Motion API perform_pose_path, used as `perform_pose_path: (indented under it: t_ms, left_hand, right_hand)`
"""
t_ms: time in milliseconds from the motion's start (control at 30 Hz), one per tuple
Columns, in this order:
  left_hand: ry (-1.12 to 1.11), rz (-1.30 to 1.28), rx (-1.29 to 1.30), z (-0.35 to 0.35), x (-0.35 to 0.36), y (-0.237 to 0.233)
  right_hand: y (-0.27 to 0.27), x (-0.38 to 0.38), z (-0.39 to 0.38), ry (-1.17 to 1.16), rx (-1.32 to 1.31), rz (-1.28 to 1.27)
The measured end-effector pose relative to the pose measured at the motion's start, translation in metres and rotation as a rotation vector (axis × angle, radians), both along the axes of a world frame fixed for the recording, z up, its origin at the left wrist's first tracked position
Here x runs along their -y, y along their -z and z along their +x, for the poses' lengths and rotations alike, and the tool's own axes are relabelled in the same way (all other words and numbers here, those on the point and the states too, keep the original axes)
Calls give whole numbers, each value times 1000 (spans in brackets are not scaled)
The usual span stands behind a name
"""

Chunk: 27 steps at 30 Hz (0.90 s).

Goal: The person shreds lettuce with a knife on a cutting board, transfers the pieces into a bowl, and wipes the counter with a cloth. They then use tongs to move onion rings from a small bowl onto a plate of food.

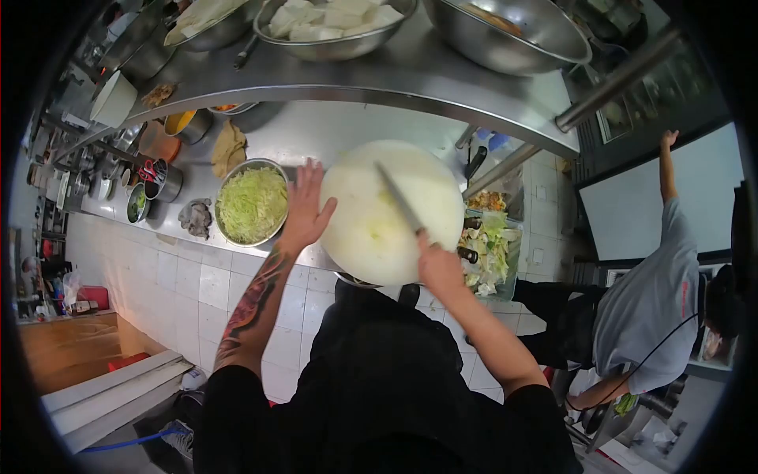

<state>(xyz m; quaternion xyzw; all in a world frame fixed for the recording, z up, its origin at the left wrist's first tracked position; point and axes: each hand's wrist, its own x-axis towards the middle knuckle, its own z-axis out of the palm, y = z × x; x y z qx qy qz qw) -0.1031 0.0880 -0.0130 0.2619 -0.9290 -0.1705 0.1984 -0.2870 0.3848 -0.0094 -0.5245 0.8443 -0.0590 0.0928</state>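
My right hand (440, 270) is wrapped round the handle of a kitchen knife (399, 196), whose blade lies across the round white cutting board (355, 245). A few pale green traces mark the board's surface. With fingers stretched out and thumb apart, my left hand (306, 207) is at the board's left edge, holding nothing. Right beside it on the left stands a metal bowl (224, 231) full of shredded cabbage (253, 205).
A steel shelf (379, 91) crosses above the counter, bearing metal bowls, one with white chunks (332, 20). Right of the board is a bin of vegetable scraps (491, 249). A person in a grey shirt (651, 300) reaches out at right. Small pots (163, 183) stand left.
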Motion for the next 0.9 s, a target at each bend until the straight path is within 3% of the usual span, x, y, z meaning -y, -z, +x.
perform_pose_path:
  t_ms: [67,133,200,233,300,333,400,500,567,600,700,733,867,900]
  left_hand:
    - [67,232,-88,-32,-10,12]
    - [102,264,-84,-57,-5,16]
    - [129,305,-80,-69,-5,19]
    - [163,209,-18,-71,-8,19]
    - [194,116,49,-68,-23,23]
    - [250,108,25,-60,-39,28]
    - [333,135,12,-43,-74,29]
    - [427,319,-15,-24,-107,13]
    - [323,415,-226,-17,-107,11]
    - [231,388,-252,-21,-100,17]
    - [258,217,-157,-29,-112,29]
    - [237,279,-148,-30,-120,27]
    - [134,417,-433,9,-78,20]
    - [93,332,-486,32,-50,9]
  right_hand:
    - [-4,-13,31,-37,86,-68]
    - [-7,-31,36,-63,145,-110]
    - [-13,-55,25,-191,274,-472]
    - [-17,-69,16,-197,283,-467]
    - [-21,-100,-5,363,1190,-165]
    - [-19,-113,-14,362,1193,-167]
    - [-6,-131,-21,487,1443,-238]
    - [16,-126,18,505,1399,-276]
    - [8,-100,58,501,1365,-295]
    - [16,-87,79,531,1347,-314]
    - [7,-29,137,544,1289,-374]
    - [6,-10,155,528,1271,-412]
    - [-19,44,208,400,1176,-426]
    - [-32,60,220,338,1222,-412]
